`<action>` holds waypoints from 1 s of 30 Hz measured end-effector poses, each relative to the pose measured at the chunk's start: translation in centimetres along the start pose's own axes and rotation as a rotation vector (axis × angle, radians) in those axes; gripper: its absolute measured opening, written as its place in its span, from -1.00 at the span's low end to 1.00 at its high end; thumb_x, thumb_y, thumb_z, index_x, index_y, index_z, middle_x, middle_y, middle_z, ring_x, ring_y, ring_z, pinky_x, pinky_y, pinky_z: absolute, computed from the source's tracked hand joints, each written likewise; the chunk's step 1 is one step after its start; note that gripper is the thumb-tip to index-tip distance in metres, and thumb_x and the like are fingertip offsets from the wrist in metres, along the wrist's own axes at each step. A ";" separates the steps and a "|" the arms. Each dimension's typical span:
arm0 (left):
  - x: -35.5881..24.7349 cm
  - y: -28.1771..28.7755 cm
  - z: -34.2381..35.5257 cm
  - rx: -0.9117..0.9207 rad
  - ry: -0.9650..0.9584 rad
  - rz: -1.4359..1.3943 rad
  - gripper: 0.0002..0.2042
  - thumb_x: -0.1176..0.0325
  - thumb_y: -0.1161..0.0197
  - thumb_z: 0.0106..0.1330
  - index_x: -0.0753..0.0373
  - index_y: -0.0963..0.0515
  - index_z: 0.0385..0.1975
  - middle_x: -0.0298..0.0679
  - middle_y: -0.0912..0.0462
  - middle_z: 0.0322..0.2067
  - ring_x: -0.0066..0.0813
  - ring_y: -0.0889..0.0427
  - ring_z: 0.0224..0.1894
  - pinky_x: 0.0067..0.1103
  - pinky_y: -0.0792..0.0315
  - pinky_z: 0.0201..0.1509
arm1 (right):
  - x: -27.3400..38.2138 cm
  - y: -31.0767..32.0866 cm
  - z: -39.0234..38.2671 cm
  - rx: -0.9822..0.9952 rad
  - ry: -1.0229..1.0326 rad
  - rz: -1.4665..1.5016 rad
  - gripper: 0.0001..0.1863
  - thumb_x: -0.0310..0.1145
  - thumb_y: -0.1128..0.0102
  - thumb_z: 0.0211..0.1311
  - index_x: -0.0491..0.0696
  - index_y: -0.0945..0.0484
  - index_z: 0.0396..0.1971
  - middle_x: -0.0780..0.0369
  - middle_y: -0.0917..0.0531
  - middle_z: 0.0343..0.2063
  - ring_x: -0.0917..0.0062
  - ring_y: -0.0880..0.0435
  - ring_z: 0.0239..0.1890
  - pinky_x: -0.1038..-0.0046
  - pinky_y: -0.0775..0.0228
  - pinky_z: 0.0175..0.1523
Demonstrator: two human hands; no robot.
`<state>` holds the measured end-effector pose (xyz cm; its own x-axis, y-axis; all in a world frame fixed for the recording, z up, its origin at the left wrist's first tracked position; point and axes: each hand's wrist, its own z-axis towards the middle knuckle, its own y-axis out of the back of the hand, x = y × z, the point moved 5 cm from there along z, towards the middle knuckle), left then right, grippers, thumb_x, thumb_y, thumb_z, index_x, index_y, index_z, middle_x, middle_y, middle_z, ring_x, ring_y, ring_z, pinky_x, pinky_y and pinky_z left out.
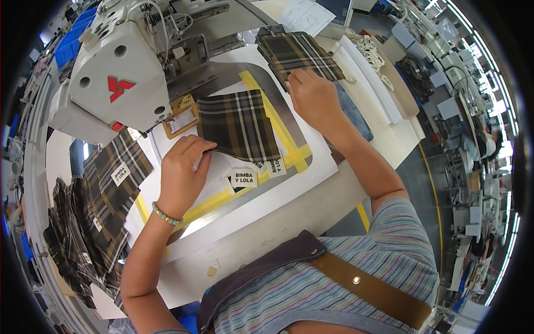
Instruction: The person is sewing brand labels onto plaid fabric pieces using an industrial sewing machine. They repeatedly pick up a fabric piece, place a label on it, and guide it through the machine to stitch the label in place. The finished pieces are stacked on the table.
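Observation:
A dark plaid fabric piece [236,122] lies on the white sewing bed, beside a small tan frame [181,122] under the machine head. Pinched at its lower left corner by thumb and fingers, the piece is held by my left hand [185,170], which wears a beaded bracelet. My right hand [312,99] is at the front edge of a stack of plaid pieces [300,53] at the back right, fingers curled down; whether they grip a piece is hidden. Several white fabric labels [243,178] with dark print lie just below the held piece.
A white industrial sewing machine [117,72] stands at the upper left. Labelled plaid pieces [114,172] hang in a heap at the left. Yellow tape [208,210] marks the bed. At right are a long white box-like strip [370,83] and a paper sheet [306,16] behind the stack.

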<state>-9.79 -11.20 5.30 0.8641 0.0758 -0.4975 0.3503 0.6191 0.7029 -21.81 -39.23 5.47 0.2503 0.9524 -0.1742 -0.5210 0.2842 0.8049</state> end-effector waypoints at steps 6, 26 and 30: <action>0.6 0.3 -0.3 -0.017 0.077 -0.040 -0.84 0.67 -0.41 0.27 0.34 -0.73 -0.18 -0.12 -0.76 -0.26 -0.18 -0.76 -0.24 -0.44 -0.64 -0.12 | 5.1 4.5 0.9 -0.180 0.236 0.354 -0.71 -0.14 -0.46 0.27 -0.08 -0.77 -0.27 0.24 -0.70 -0.27 0.33 -0.70 -0.14 0.24 -0.58 -0.05; 0.2 -0.4 -0.8 0.109 -0.451 0.514 -0.78 0.54 -0.43 0.12 0.32 -0.72 -0.20 -0.26 -0.72 -0.21 -0.37 -0.65 -0.26 -0.44 -0.58 -0.20 | 8.1 3.3 -1.7 -0.083 0.550 0.228 -0.85 -0.43 -0.39 0.04 -0.06 -0.74 -0.33 0.37 -0.68 -0.33 0.53 -0.65 -0.13 0.48 -0.49 -0.09; 1.0 0.1 -1.4 0.154 -0.481 0.657 -0.75 0.53 -0.43 0.11 0.33 -0.70 -0.18 -0.25 -0.72 -0.19 -0.36 -0.65 -0.24 -0.46 -0.57 -0.20 | 9.1 1.2 -0.2 -0.140 0.638 0.211 -0.90 -0.41 -0.38 0.03 -0.02 -0.69 -0.40 0.39 -0.65 -0.38 0.52 -0.64 -0.12 0.48 -0.46 -0.11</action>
<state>-9.34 -9.96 4.17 0.9578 0.0206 0.2865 -0.2650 0.4488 0.8535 -20.30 -30.16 4.79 -0.3753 0.8555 -0.3567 -0.6174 0.0563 0.7847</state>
